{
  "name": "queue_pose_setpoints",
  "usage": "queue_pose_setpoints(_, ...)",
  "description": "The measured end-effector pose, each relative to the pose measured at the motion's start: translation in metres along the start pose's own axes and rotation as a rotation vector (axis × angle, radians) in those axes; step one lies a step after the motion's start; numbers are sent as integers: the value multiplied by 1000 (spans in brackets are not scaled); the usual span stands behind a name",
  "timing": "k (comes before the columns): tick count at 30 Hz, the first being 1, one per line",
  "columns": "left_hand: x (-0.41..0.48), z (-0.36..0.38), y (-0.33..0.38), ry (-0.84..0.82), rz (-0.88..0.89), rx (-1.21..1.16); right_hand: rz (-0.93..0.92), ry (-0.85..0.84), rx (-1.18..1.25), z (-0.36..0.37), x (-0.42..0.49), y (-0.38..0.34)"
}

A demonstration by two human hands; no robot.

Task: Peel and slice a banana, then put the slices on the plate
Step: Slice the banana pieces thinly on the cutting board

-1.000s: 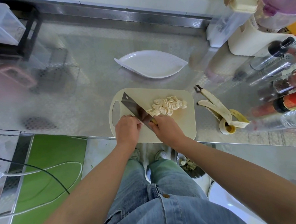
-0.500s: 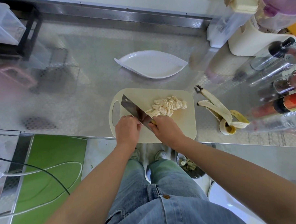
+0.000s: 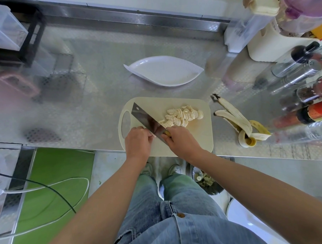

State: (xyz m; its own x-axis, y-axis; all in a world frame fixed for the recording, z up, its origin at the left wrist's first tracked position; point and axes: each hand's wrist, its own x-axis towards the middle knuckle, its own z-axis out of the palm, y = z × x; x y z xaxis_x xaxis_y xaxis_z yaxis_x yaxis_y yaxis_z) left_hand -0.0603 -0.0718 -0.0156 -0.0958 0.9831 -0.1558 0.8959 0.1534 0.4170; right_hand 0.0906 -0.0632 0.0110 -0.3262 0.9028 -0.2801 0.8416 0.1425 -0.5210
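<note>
A: While the steel tabletop (image 3: 100,87) looks slick, my first worry is the cream cutting board (image 3: 199,138). It lies right at the near edge, maybe a touch over it, and hard chopping there could make it slide or tip.

B: Agreed. The white leaf-shaped plate (image 3: 164,70) sits beyond the board's far side, apart from it and bare. Every slice has to cross that gap, so some may drop onto the steel if they ride on the blade.

A: The cleaver (image 3: 147,120) is broad and slants across the board's left half. The right hand (image 3: 181,139) is wrapped round its handle at the near end.

B: The left hand (image 3: 137,141) is the one I'd watch. It is curled close against the blade's left face. Whether it pinches a last stub of banana I cannot tell, because the fingers and the blade hide that spot.

A: So a nicked knuckle seems the likeliest mishap, if the blade drops with those fingers so close.

B: The banana peel (image 3: 238,119) lies spread on the tabletop right of the board, out of the way.

A: The banana slices (image 3: 182,116) are heaped on the board just right of the blade. They look soft and sticky to me, so they may cling to each other or to the cleaver when lifted.
</note>
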Motion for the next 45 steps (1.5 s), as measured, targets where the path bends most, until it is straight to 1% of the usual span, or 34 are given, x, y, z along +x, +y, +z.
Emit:
queue_pose_setpoints(16,2,1,0,-24,-3,3,18,-58,-29,6,4,-2)
queue_pose_setpoints(23,1,-2,0,-9,-1,-20,-13,11,9,2,3,2)
queue_pose_setpoints(45,2,1,-3,-10,32,-17,-39,-30,-52,8,5,2)
